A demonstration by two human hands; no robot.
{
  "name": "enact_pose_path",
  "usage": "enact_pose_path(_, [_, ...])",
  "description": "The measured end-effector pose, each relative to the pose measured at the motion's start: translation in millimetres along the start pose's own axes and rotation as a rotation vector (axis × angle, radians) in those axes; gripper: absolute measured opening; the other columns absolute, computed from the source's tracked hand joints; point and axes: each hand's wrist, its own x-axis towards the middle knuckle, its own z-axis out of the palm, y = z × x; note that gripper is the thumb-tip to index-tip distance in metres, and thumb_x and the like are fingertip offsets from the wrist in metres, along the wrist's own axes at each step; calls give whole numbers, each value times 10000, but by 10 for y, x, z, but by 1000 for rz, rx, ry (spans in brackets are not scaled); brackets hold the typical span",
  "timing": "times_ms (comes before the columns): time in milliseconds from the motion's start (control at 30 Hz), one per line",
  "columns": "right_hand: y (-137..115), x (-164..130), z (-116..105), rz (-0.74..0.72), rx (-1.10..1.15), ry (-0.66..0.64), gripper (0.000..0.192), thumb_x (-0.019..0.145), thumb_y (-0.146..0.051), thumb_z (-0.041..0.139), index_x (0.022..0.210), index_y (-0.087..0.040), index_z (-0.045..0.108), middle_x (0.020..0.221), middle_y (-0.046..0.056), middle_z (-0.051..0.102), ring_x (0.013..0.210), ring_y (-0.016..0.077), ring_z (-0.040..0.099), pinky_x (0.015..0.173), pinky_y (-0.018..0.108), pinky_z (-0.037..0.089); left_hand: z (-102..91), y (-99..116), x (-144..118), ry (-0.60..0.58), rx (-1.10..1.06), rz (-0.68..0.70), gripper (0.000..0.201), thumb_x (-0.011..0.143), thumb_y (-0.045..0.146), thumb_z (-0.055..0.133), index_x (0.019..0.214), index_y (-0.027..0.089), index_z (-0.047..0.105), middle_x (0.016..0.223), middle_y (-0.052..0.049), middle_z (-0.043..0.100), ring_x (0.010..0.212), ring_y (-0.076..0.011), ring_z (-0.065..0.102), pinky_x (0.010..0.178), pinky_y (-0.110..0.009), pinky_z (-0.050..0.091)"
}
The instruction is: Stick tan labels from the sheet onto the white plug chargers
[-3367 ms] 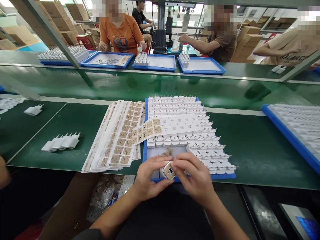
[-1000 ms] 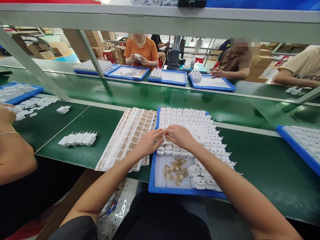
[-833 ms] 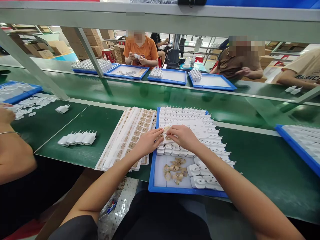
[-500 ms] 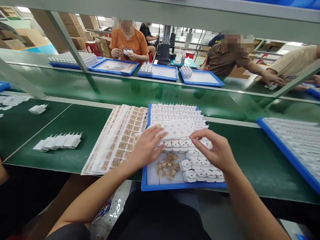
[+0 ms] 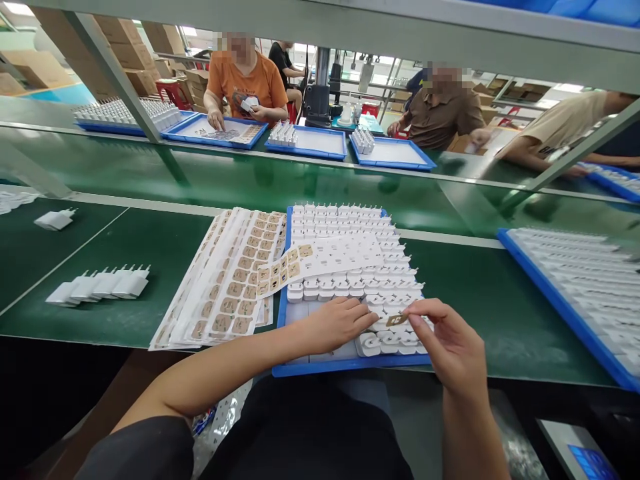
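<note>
My right hand (image 5: 450, 343) pinches a tan sticker (image 5: 397, 321) over white plugs (image 5: 369, 343), long axis toward eight-to-nine o'clock; my left hand (image 5: 340, 325) lies at nine, its grip indeterminable.

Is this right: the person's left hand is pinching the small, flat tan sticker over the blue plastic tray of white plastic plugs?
Not quite: it's the wrong hand. The head view shows the right hand pinching the small, flat tan sticker over the blue plastic tray of white plastic plugs. The left hand is down beside some plugs.
</note>
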Motion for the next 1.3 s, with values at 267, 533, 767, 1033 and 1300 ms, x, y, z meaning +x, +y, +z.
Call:
enact_pose_path(267, [-129,-216,345,49,231,-92,88,918,-177,660,934,-255,697,817,32,685,784,202,652,687,319,542,-307,82,-454,611,-833,-499,354,844,412,775,1103,235,612,1110,-86,627,1041,-233,651,840,-333,580])
enact_pose_path(533, [-311,-198,727,47,413,-280,96,909,-173,661,918,-264,689,809,15,684,755,185,642,694,317,519,-32,357,-623,853,-1199,-495,439,837,498,763,1132,229,579,1045,-83,677,946,-212,701,778,-313,607])
enact_pose_path(767, [-360,-153,701,158,426,-100,60,915,-212,667,902,-258,702,815,26,669,792,188,641,701,298,538,-113,397,-722,820,-661,-459,390,906,301,717,1284,295,622,1181,-106,698,1093,-252,692,929,-407,594])
enact_pose_path(1033, [-372,-89,724,222,361,-68,39,914,-269,679,891,-250,704,844,35,702,811,196,677,717,296,569,-207,395,-729,771,-551,-422,430,915,269,703,1331,312,602,1175,-97,702,1066,-232,708,896,-375,610])
enact_pose_path(1300, [-365,-86,705,218,375,-88,50,910,-219,676,905,-254,711,852,28,705,821,183,681,735,279,568,-244,385,-739,753,-580,-409,432,921,269,697,1343,302,608,1179,-96,700,1072,-225,704,913,-353,600])
